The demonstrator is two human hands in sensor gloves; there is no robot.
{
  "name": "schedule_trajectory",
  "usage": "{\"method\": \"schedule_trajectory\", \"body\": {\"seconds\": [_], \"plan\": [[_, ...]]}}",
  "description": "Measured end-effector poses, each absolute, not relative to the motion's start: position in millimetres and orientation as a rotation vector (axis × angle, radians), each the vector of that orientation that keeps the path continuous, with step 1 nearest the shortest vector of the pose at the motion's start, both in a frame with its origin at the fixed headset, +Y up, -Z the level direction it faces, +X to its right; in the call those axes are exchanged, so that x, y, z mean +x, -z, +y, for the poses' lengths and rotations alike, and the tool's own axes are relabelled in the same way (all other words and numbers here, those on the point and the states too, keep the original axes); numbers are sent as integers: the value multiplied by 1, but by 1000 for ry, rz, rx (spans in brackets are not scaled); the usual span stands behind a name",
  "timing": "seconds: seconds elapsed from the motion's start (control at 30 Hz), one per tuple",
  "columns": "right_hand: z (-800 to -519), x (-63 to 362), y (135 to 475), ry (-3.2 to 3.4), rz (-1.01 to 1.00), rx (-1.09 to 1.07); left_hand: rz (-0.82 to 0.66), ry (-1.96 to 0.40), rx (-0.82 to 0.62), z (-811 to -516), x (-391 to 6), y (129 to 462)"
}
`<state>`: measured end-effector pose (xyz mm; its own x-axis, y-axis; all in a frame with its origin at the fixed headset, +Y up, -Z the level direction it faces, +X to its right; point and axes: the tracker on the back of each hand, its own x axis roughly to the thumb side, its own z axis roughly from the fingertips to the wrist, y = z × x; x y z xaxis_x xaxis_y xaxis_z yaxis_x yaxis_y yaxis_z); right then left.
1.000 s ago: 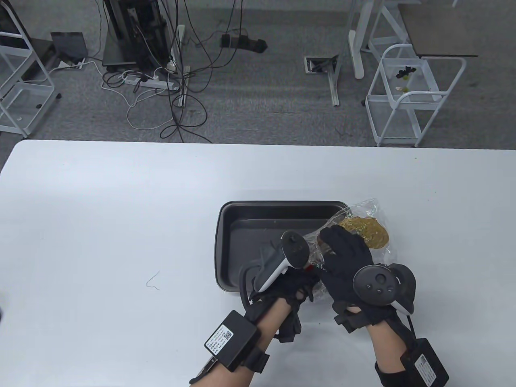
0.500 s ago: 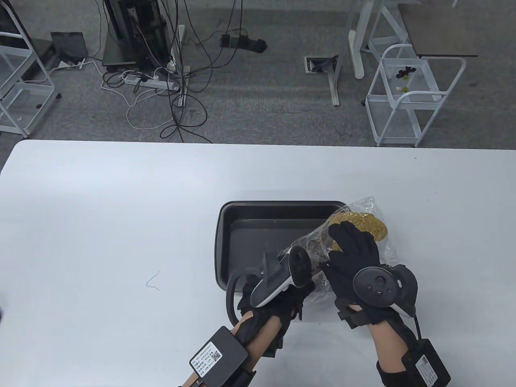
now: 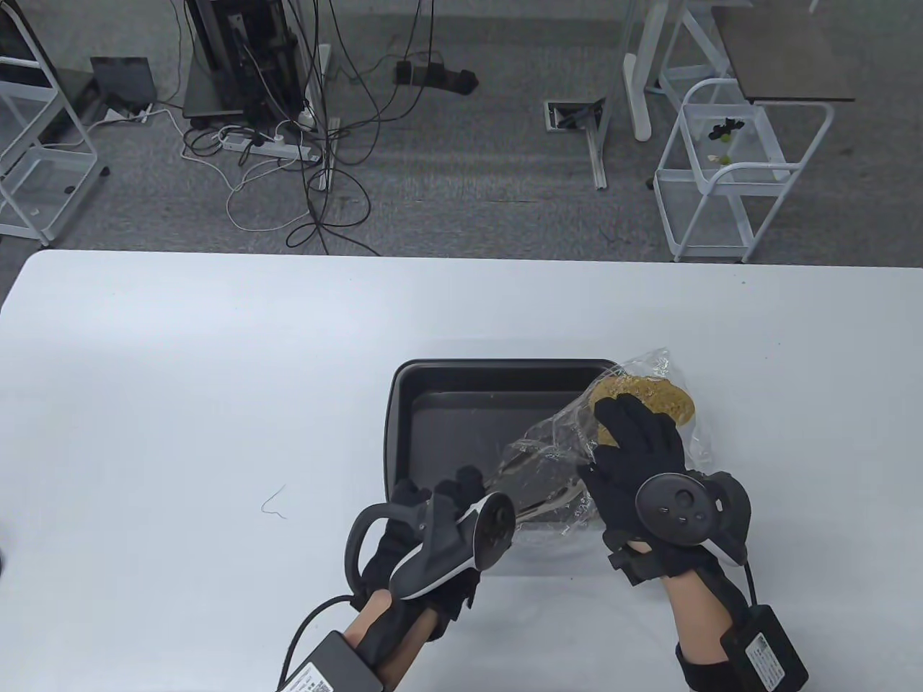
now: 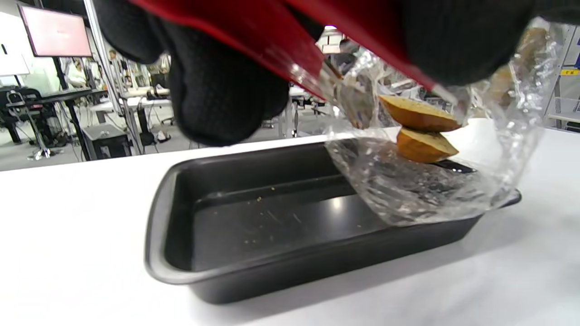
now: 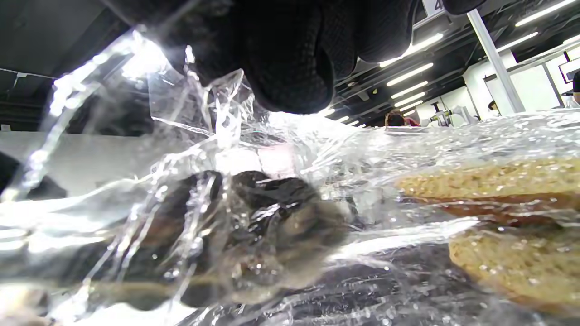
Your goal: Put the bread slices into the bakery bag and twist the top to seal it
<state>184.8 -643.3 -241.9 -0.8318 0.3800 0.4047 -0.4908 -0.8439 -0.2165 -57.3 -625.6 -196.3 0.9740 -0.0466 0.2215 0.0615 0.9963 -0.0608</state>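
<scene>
A clear bakery bag lies across the right end of a dark baking tray. Browned bread slices sit inside it at the far right. My right hand lies flat on the bag, its fingers stretched over the bread. My left hand is at the tray's near edge. In the left wrist view its fingers pinch the bag's red-edged top, and two slices show through the plastic. In the right wrist view the fingertips rest on crinkled plastic beside the bread.
The tray holds only crumbs. A thin bent wire lies on the white table to the left of the tray. Beyond the far table edge stand a white cart and floor cables.
My left hand has swung down and to the left off the tray, drawing the bag's top out with it. The right hand has stayed on the bread, shifting only slightly.
</scene>
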Motion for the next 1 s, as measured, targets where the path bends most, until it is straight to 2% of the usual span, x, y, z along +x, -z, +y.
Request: {"method": "schedule_trajectory", "body": {"seconds": [0.4,0.57,0.67,0.87,1.0], "plan": [[-643,186,242,-2607,-439,477,-223,99,-8,-615,-104,169],[-640,192,242,-2599,-456,449,-271,174,149,-611,-129,171],[-637,198,241,-2603,-479,419,-272,215,155,-613,-144,185],[-632,214,242,-2590,-505,354,-307,248,12,-635,-164,234],[-632,221,244,-2592,-513,323,-314,189,-60,-653,-168,266]]}}
